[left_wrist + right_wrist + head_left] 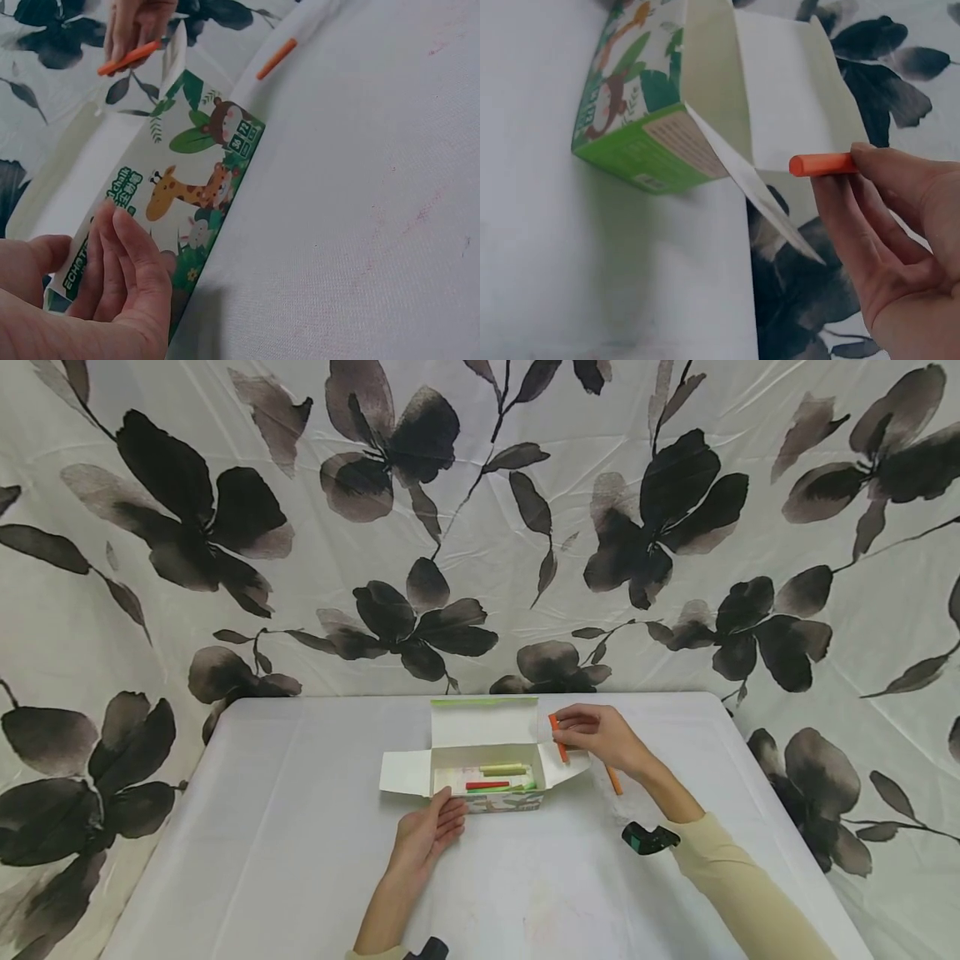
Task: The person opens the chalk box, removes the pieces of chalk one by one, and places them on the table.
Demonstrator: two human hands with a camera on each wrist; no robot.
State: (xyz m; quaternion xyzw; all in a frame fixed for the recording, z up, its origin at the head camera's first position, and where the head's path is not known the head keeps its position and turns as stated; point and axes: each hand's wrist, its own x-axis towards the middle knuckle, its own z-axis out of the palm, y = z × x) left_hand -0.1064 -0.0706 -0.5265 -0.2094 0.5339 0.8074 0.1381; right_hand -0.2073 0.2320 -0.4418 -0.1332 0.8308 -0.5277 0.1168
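An open cardboard chalk box with printed animals stands on the table, its lid raised at the back and its side flaps spread. My left hand holds its front wall near the left corner, thumb at the top edge and fingers against the printed face. Above the right flap, my right hand pinches an orange chalk stick between thumb and fingers. Inside the box lie a red chalk and several yellowish and green ones. Another orange chalk lies right of the box.
White cloth covers the table, with faint coloured smudges near the front. A floral curtain hangs directly behind the table's back edge. A dark wrist camera sits by the right sleeve.
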